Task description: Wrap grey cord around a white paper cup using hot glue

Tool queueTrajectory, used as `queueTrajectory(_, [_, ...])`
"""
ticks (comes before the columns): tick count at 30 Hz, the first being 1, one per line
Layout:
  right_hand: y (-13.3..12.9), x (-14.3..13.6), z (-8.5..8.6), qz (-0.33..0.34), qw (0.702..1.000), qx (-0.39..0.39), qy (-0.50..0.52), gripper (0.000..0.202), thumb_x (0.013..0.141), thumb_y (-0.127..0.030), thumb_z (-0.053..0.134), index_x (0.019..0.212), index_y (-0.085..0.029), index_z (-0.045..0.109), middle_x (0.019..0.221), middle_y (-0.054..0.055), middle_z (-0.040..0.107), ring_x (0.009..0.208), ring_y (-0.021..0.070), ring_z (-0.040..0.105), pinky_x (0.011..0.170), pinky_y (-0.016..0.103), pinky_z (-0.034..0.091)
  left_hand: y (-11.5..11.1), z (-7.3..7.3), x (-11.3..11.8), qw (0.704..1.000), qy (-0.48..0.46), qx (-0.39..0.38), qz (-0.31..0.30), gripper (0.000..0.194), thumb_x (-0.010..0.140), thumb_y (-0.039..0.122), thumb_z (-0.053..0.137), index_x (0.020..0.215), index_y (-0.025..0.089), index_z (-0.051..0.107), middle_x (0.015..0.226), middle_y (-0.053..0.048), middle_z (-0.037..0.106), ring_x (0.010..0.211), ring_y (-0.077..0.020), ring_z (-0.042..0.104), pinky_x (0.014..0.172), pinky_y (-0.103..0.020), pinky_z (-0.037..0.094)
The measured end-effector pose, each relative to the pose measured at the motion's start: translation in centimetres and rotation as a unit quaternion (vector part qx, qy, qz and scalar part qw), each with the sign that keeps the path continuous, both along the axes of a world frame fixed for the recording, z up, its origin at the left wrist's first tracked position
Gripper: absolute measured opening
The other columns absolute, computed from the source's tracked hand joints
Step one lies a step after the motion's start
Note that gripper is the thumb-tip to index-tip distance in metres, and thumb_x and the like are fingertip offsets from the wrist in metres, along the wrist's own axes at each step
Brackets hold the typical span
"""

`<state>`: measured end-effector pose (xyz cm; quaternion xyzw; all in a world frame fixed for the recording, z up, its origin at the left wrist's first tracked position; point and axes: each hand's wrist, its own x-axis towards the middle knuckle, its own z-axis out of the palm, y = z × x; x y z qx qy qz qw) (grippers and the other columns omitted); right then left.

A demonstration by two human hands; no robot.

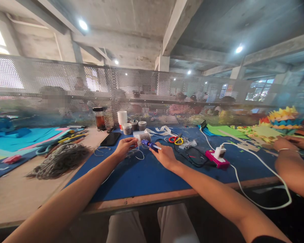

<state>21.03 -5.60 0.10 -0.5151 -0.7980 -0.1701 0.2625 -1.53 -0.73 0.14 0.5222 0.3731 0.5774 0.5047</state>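
Note:
My left hand [124,147] is closed on the near left side of a white paper cup [144,136], which lies on its side with greyish wrapping on part of its wall. My right hand [166,156] is wrapped round a small blue glue gun [147,144] with a pale glue stick [157,146] at its rear. The gun's front end is right beside the cup; whether they touch I cannot tell. Scissors [176,139] with red and yellow handles lie beyond my right hand. A thin white cord [140,153] curls on the blue mat [131,184] below the cup.
A grey yarn bundle [62,160] and a black phone [110,138] lie left. Small cups [127,128] and a drink jar [100,118] stand behind. A magenta power strip [217,159] with white cable lies right, near a co-worker's hand [283,145]. A perforated screen [147,84] rises behind.

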Motion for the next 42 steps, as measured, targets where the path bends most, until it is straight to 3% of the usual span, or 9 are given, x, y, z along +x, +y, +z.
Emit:
queueTrajectory(25, [-0.27,0.05,0.13,0.007,1.0,-0.014,-0.003,0.034,0.095,-0.05,0.039,0.098,-0.02,0.055,0.079,0.004,0.071,0.07,0.017,0.067,0.056,0.024,0.033,0.55,0.01,-0.41,1.0,-0.02,-0.016,0.015,0.035,0.056,0.038,0.083,0.075,0.012,0.07,0.07,-0.004,0.064,0.067,-0.014,0.06,0.074,-0.032,0.052])
queueTrajectory(42, [-0.07,0.14,-0.07,0.006,0.999,0.023,0.022,0.034,0.094,-0.051,0.039,0.097,-0.021,0.056,0.077,0.002,0.071,0.066,0.0168,0.065,0.053,0.024,0.027,-0.12,0.11,0.02,1.0,0.007,0.002,-0.002,0.034,0.059,0.041,0.081,0.078,0.013,0.072,0.072,-0.004,0.065,0.066,-0.0132,0.059,0.077,-0.032,0.051])
